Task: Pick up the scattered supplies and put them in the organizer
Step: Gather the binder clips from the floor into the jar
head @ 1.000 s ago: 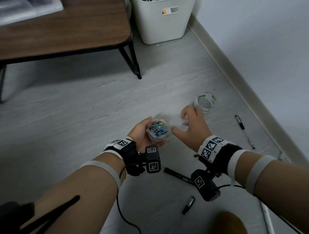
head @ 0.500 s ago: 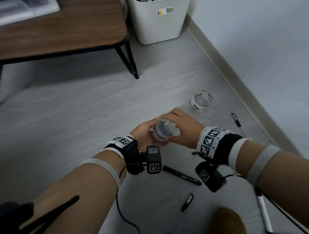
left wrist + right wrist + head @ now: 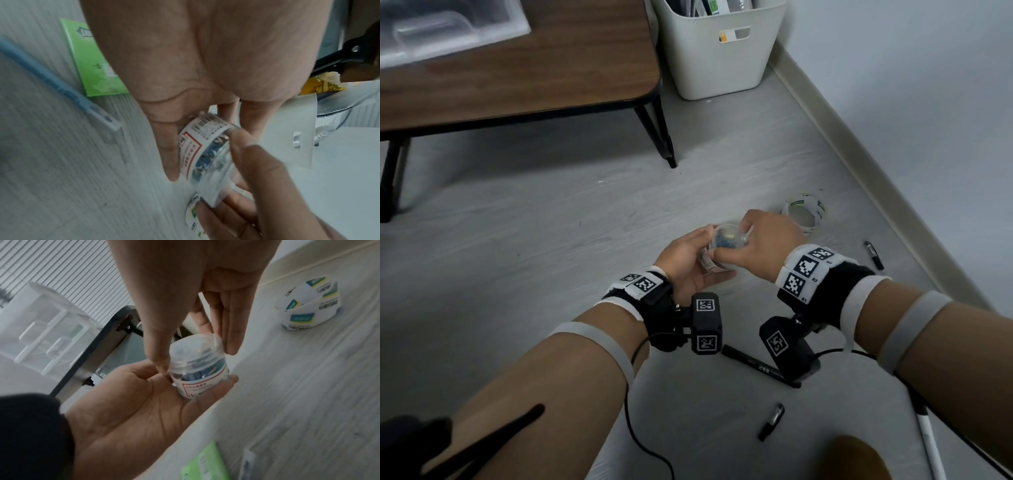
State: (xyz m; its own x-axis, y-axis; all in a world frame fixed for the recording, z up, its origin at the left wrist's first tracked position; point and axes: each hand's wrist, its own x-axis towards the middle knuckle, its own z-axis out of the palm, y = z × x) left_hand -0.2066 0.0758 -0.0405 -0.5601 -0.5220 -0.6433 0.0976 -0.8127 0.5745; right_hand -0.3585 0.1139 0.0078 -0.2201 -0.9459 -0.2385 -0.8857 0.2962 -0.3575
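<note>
Lid now on jar (image 3: 198, 369) (was off second ago): left hand (image 3: 688, 260) cradles base, right hand (image 3: 763, 246) pinches lid; jar ready for organizer.

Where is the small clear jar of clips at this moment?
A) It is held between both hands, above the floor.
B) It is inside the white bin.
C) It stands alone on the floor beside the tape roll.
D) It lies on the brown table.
A: the jar of clips rests on the fingers of the left hand, while the right hand pinches its clear lid from above.
</note>
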